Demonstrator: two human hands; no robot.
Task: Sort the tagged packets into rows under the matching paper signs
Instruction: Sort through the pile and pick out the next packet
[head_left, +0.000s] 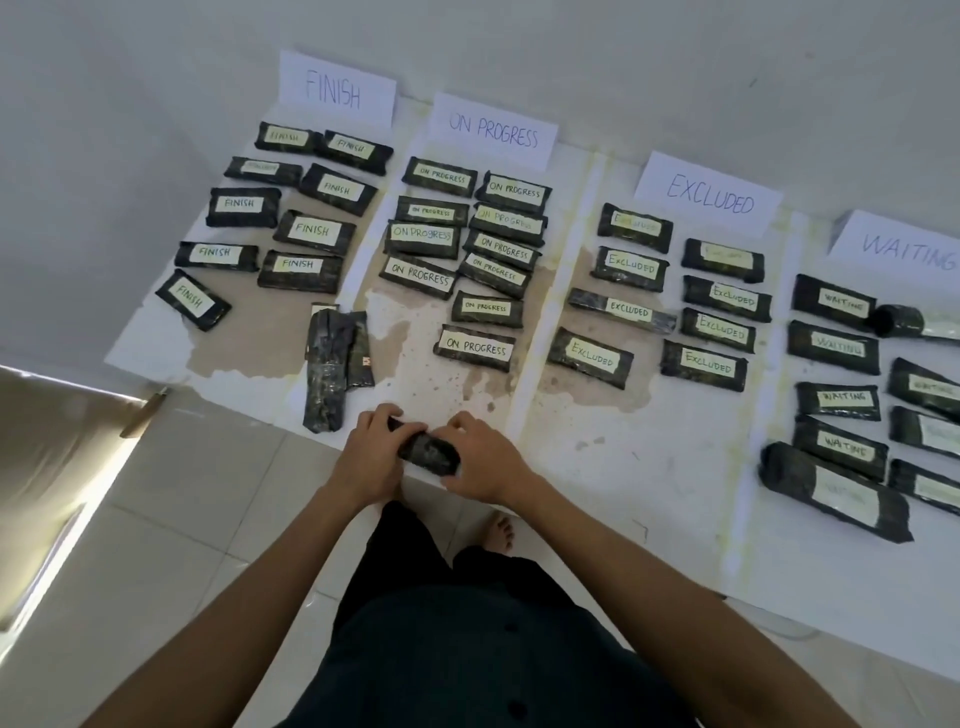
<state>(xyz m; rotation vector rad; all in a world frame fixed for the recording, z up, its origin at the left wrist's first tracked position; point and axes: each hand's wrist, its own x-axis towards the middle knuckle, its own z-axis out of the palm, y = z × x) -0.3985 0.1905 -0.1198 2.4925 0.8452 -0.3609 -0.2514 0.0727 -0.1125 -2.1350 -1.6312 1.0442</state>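
Note:
I hold one dark wrapped packet (428, 453) between both hands, above the near edge of the white sheet (597, 447). My left hand (375, 451) grips its left end and my right hand (480, 457) grips its right end. Its tag is hidden. Four paper signs lean on the wall: FINISH (335, 93), ON PROGRESS (493, 132), EXCLUDED (709, 195), WAITING (904, 247). Rows of tagged packets lie under each sign. Two packets with no tag showing (330, 364) lie between the FINISH and ON PROGRESS rows.
The sheet is stained brown around its middle (415, 332). Pale floor tiles (208, 493) spread to the left, with a bright strip of sunlight at the far left. My bare foot (500, 530) stands just below the sheet's edge.

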